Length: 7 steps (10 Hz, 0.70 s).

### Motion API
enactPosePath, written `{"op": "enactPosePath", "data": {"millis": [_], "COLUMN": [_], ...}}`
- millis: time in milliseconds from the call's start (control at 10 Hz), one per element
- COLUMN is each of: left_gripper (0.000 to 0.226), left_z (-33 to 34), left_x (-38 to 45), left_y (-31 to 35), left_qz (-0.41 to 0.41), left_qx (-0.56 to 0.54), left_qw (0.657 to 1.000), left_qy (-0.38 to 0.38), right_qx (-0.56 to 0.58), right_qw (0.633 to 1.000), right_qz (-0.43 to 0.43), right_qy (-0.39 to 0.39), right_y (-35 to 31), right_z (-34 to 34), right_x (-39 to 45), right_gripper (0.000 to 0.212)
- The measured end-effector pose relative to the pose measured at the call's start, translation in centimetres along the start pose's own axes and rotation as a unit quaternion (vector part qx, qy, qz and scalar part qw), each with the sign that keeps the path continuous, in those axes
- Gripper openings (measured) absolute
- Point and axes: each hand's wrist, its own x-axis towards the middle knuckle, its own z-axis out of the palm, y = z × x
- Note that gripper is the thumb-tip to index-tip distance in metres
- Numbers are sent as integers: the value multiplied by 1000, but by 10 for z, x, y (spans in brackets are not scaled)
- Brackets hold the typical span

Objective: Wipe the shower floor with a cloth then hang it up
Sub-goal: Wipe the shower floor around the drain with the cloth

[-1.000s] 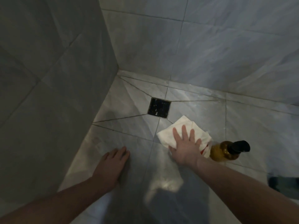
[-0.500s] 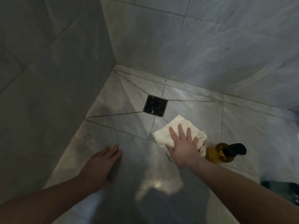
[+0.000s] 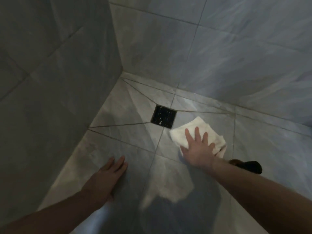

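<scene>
Down on the grey marbled shower floor point(image 3: 118, 146), where two tiled walls point(image 3: 236, 48) meet in a corner, both of my bare forearms reach forward from the bottom of the frame. Across the floor, thin grout lines run toward a square black drain point(image 3: 163, 118) set near that corner. My left hand point(image 3: 105, 179) lies palm down on the tile with its fingers straight and close together, holding nothing, well apart from the drain. My right hand point(image 3: 197, 149) is spread flat, fingers straight and splayed, pressing on a folded white cloth point(image 3: 200, 130). This cloth lies on the floor just beside the drain, at its right near corner, its edges showing past my fingertips and beyond my little finger. A pale patch of glare sits on the tile between my two arms. Behind my right wrist, a brown pump bottle with a black top point(image 3: 248, 166) shows only in part, near the cloth but not touching it.
</scene>
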Motion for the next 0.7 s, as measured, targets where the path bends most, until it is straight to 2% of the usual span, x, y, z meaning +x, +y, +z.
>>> {"op": "enactPosePath", "data": {"millis": [200,300,400,500,600,700], "left_gripper": [113,118,127,139,140,117], "left_z": [0,1,3,1,6,4], "left_x": [1,1,4,4,3,4], "left_y": [-2,-2,-6,-8,-12,-5], "left_qz": [-2,8,29,14,10,-1], "left_qx": [-16,-21,-12,34,27,-22], "left_qw": [1000,1000,999,999,1000,1000], "left_qy": [-5,-8,27,-5,1,-13], "right_qx": [-31,-41,-29,-24,1,42], "right_qw": [994,995,996,998,1000,996], "right_qz": [-56,-54,-53,-29,1,67], "right_qy": [-89,-72,-60,-41,-31,-33], "right_y": [-5,-3,4,16,18,2], "right_z": [24,16,0,-26,-42,-53], "right_x": [-44,-20,10,52,75,90], "right_gripper": [82,79,76,73,73,72]}}
